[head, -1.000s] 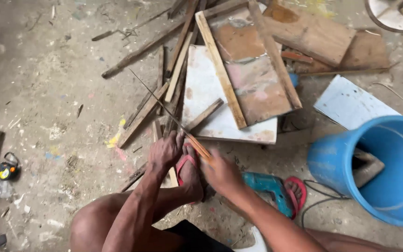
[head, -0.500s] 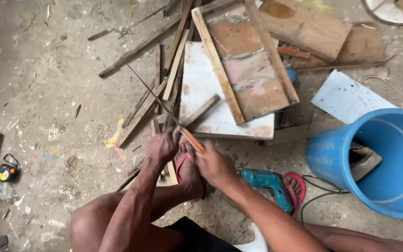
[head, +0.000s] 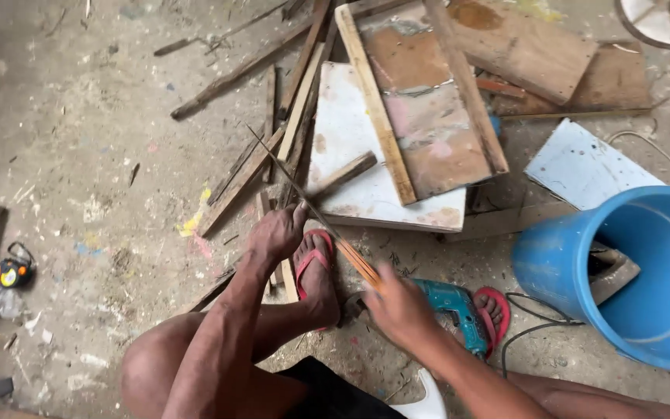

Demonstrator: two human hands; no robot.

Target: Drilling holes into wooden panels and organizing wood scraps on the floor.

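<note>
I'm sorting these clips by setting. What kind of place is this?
Probably an informal woodworking spot on a dusty concrete floor: offcut boards and slats lie scattered, a teal power drill sits by the person's foot, and the right hand works a handsaw.

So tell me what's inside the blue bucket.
Inside the blue bucket, tipped toward the camera, a grey-brown angular piece, perhaps wood, leans against the left wall. The rest that shows is bare blue wall. The bottom is out of view.
</note>
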